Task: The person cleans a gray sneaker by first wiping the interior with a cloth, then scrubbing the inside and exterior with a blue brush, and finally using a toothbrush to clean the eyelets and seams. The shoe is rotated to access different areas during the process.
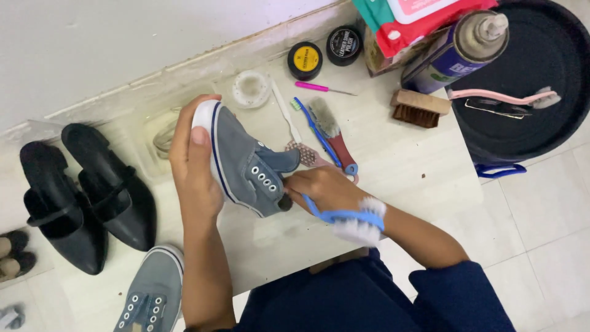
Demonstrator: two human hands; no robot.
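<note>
At frame centre, left hand grips the grey shoe firmly while right hand, clutching the blue brush, should scrub with short strokes.

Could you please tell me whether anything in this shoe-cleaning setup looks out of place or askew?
Mostly orderly. One oddity: the spray can lies tipped against the box with no cap. The left hand holds the grey sneaker; its mate sits apart on the floor.

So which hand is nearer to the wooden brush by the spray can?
The right hand. It sits at the grey sneaker's opening, holding a blue brush, below-left of the wooden brush. The left hand grips the sneaker's toe, farther left.
</note>
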